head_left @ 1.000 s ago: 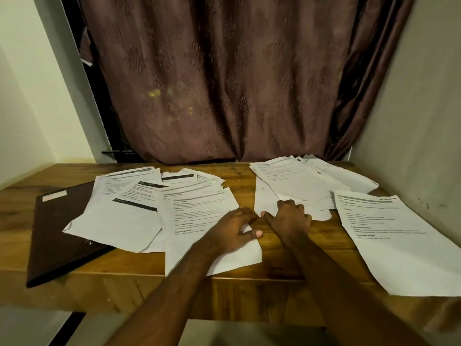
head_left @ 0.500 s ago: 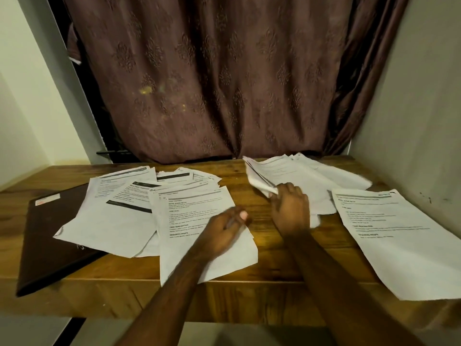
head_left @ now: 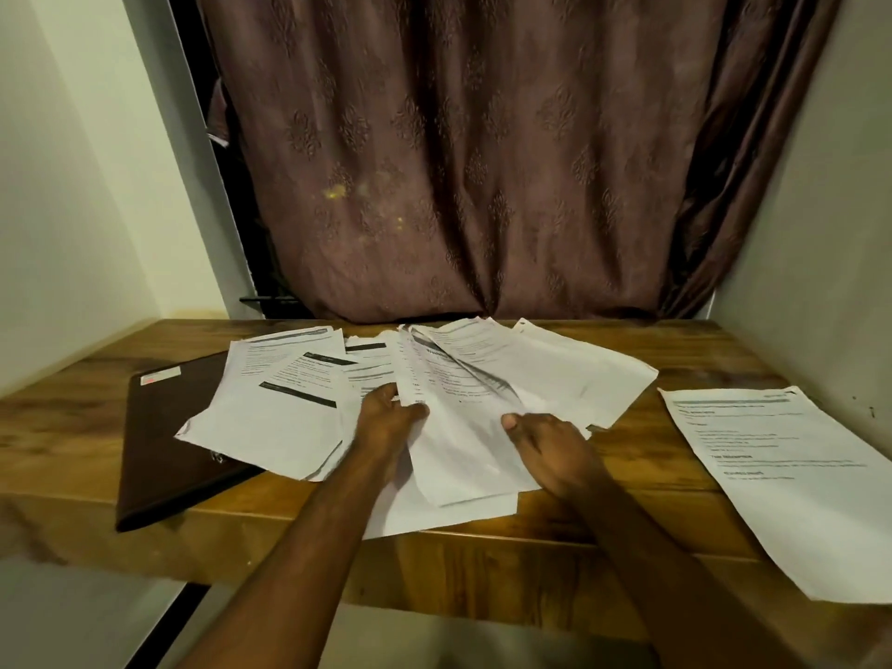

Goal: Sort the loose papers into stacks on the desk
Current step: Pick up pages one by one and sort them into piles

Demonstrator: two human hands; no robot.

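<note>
A loose bundle of printed white sheets [head_left: 463, 393] sits in the middle of the wooden desk [head_left: 647, 456], fanned out and partly raised. My left hand [head_left: 386, 422] grips its left edge with curled fingers. My right hand [head_left: 550, 446] pinches the lower right part of the bundle between thumb and fingers. A second spread of sheets with black header bars [head_left: 280, 403] lies to the left, overlapping a dark folder. One single printed sheet [head_left: 791, 475] lies flat at the right, hanging over the front edge.
A dark brown folder [head_left: 154, 451] with a small label lies at the desk's left, partly under the papers. A brown patterned curtain [head_left: 482, 161] hangs behind the desk. Walls close in on the left and right sides.
The right-hand pile has been pulled left to the middle of the desk, over the front sheet. Both hands have gone from resting on papers to gripping this bundle.
</note>
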